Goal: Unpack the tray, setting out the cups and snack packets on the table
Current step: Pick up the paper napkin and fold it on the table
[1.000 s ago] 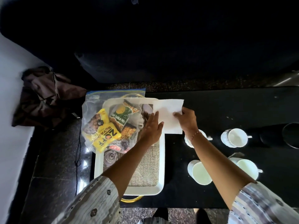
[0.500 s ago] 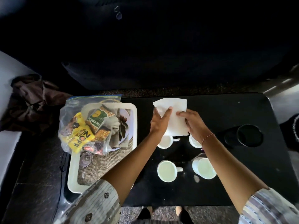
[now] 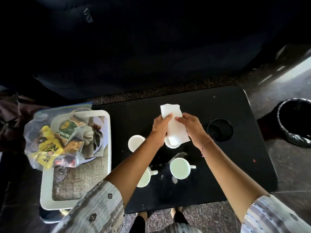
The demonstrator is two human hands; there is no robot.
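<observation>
The scene is dim overall, and the upper half sinks into near-black with almost no detail. Daylight enters from the right, where the polished floor [image 3: 289, 68] shows pale glare streaks. The white ceramic cups [image 3: 179, 167] and folded white paper napkin [image 3: 175, 126] look slightly overexposed against the matte black worktop [image 3: 235, 165]. Wide-angle distortion bends the edges, and the patterned sleeves [image 3: 94, 209] look soft.

- I look down on a low black table [image 3: 227, 165] with rounded corners.
- Speckled stone floor [image 3: 292, 174] around it, catching pale glare at my upper right.
- A big dark sofa [image 3: 151, 47] behind the table, barely lit.
- A black-lined bin [image 3: 296, 123] stands right of the table.
</observation>
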